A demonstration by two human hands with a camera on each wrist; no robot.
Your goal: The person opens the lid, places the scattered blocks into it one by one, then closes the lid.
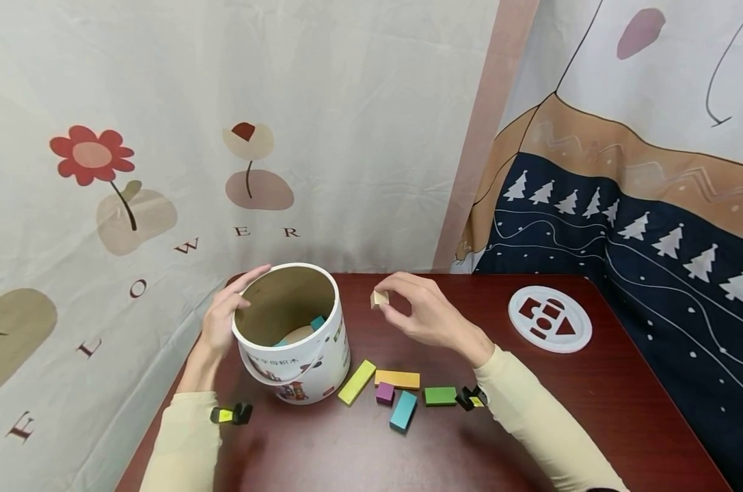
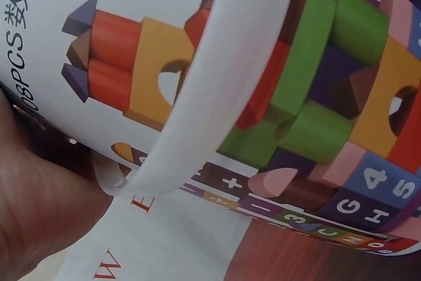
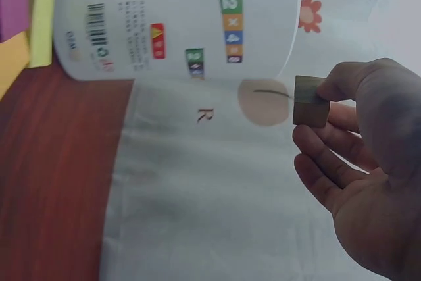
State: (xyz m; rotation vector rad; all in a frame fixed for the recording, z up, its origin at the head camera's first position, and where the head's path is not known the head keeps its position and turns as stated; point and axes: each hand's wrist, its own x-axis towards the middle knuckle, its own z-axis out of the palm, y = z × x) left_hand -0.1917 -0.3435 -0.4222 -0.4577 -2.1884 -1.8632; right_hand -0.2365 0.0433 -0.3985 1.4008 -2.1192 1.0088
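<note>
At the left, the person's left hand [image 1: 219, 318] holds the bucket [image 1: 331, 361] by its rim, the thumb over the edge; the hand's other fingers are partly hidden, so how tightly they wrap cannot be told. Inside, low down, lie a few blocks, among them a teal one [image 1: 318, 322].

Just right of the bucket's foot, the yellow block [image 1: 357, 383] lies aslant on the table [image 1: 322, 447]. Above it, in the air beside the bucket, is the bare wood cube [image 1: 379, 299], pinched between thumb and forefinger of the right hand [image 1: 433, 311], whose other fingers curl loosely below, holding nothing. Under that hand lie the orange block [image 1: 398, 380], the purple cube [image 1: 385, 393], the blue block [image 1: 403, 413] and the green block [image 1: 440, 396]. At the far right rests the white lid [image 1: 577, 316] with its cut-out shapes.

The step in hand seems to be carrying the cube at the bucket's side. Taking it in would call for clearing the rim, the left hand steadying the wall, before the pinch loosens.
</note>
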